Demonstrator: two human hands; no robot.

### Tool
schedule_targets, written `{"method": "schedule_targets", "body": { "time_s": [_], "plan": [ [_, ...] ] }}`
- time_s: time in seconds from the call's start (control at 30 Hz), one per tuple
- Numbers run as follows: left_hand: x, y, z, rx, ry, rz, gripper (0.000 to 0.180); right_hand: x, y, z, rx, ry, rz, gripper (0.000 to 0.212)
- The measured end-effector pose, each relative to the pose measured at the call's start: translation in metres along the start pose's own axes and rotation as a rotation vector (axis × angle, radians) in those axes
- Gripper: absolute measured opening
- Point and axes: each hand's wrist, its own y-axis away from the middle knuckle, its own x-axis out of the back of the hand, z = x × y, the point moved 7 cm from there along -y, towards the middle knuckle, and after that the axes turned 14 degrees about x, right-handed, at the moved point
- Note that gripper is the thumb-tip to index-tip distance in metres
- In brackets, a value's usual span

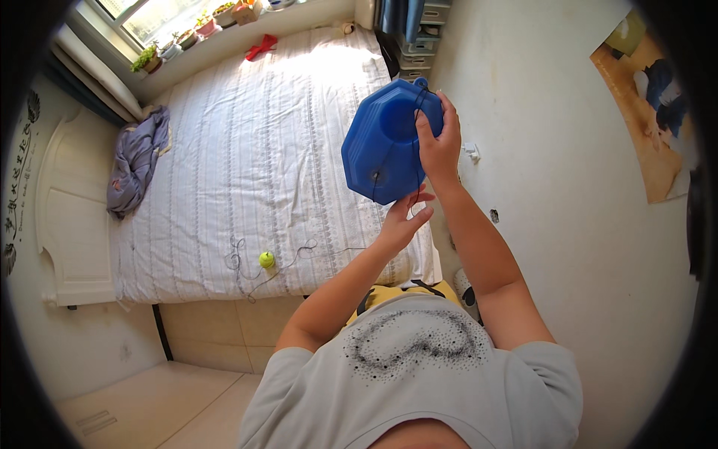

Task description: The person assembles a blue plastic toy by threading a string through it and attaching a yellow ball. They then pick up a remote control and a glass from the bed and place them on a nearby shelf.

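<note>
A blue eight-sided tennis trainer base (366,142) is held up above the bed, tilted, its recessed face toward me. My right hand (443,142) grips its right edge, thumb on the face and fingers round the rim. Below its lower edge is my left hand (404,223), thumb and fingers apart, with a dark elastic cord (418,179) running down beside the fingers. Whether that hand touches the base is unclear. More of the cord crosses the face. On the bed a yellow-green tennis ball (267,260) lies among loose loops of cord.
The bed (224,172) has a white patterned cover, with a grey-purple garment (138,165) at the left and a red item (261,47) at the far side. Potted plants (204,27) line the windowsill. Plastic drawers (419,46) stand beyond; a wall (538,172) runs along the right.
</note>
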Motion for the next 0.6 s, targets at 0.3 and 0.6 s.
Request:
{"method": "schedule_targets", "body": {
  "time_s": [0.3,0.6],
  "plan": [
    [0.032,0.059,0.020,0.171,0.132,-0.122,0.032,0.031,-0.008,0.021,-0.018,0.110,-0.015,0.051],
    [0.062,0.042,0.036,0.023,-0.488,0.513,0.026,0.019,0.004,0.035,-0.230,-0.144,0.028,0.049]
  ]
}}
